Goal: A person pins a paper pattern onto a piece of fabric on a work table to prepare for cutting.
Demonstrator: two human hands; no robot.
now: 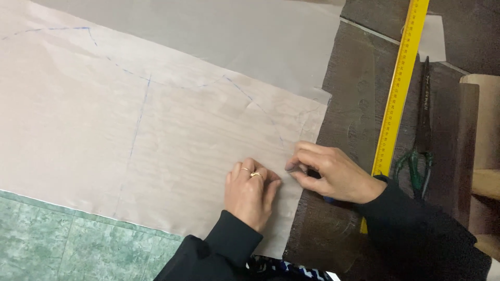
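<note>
Fabric (156, 130), pale pink with blue chalk lines, lies flat across left and middle of table (344, 104), over green floor at near left. Left hand (251, 193) presses flat on fabric near its right edge, fingers loosely curled, gripping nothing. Right hand (333, 174) pinches the fabric edge between thumb and fingertips. Judgement: keep left palm firm so cloth doesn't creep, pinch right on the line. Ruler (398, 86) and scissors (421, 140) lie right, apart.
</note>
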